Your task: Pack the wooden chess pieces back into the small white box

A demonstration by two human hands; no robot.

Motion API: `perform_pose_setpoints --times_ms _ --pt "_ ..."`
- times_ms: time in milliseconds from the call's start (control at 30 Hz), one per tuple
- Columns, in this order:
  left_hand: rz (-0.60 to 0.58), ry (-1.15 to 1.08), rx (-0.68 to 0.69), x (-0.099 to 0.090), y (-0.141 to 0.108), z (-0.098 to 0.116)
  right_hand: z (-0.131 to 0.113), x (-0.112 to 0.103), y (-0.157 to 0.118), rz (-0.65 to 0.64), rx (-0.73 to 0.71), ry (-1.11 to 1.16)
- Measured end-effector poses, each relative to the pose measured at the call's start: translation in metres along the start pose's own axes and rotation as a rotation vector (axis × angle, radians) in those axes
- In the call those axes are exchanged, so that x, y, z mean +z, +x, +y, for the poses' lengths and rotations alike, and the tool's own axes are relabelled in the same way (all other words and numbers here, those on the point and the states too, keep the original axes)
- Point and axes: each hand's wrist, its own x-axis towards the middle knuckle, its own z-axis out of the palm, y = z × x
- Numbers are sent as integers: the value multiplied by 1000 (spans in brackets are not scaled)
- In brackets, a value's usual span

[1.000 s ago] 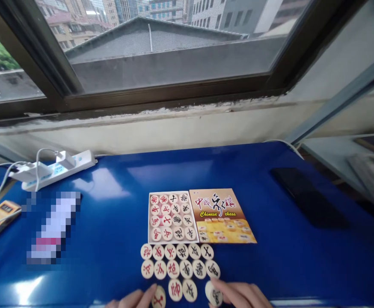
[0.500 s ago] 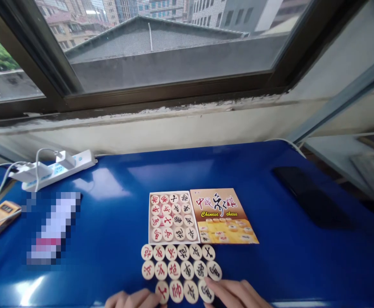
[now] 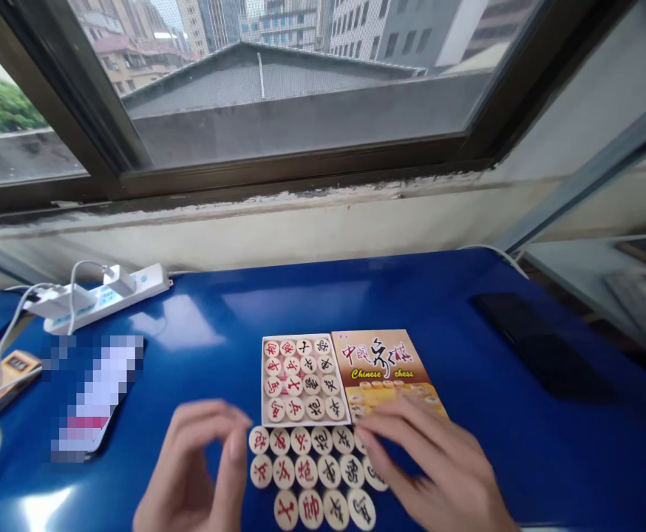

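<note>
Round Chinese chess pieces with red or black characters lie in three rows point(image 3: 306, 471) below an open white box point(image 3: 264, 380). More such pieces point(image 3: 315, 408) sit in that box, in a four-by-four grid. My left hand point(image 3: 195, 465) is just left of the top loose row, fingers curved, thumb tip close to the forefinger, nothing seen between them. Over the right end of the top two rows hovers my right hand point(image 3: 434, 465), thumb and fingers a little apart. It partly hides the rightmost pieces and the lower part of the printed Chinese chess lid point(image 3: 375, 355).
A black phone-like object point(image 3: 534, 343) lies on the blue table point(image 3: 217, 295) at right. A blurred-out pale device point(image 3: 98, 391), a white power strip point(image 3: 112, 295) with cables and a small orange-brown packet point(image 3: 4, 380) are at left. A window point(image 3: 301, 89) is behind.
Both hands have lifted off the ends of the bottom row and moved up, toward the top loose row. The pieces keep their arrangement; the view has shifted slightly.
</note>
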Motion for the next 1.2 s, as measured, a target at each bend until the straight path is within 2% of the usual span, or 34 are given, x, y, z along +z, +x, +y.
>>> perform_pose_setpoints --times_ms 67,133,233,333,400,467,533,700,933,1200 --pt "-24 -115 -53 17 33 11 13 5 31 -97 -13 16" --pt "-181 -123 -28 33 61 14 25 11 57 -201 -40 10" --pt "-405 49 177 46 86 1 37 20 79 -371 -71 -24" --pt "-521 242 415 46 91 -27 43 25 85 -499 -68 -3" --pt "-647 300 515 41 90 -45 45 27 85 -532 -60 38" --pt "-779 310 542 36 89 -59 46 27 84 -537 -52 79" --pt "-848 295 534 34 89 -66 48 28 83 -531 -60 94" --pt "-865 290 498 34 85 -70 50 30 83 -529 -89 90" --pt "-859 290 455 36 80 -73 45 30 84 -598 -74 56" --pt "-904 272 429 35 82 -73 47 29 80 -553 -138 17"
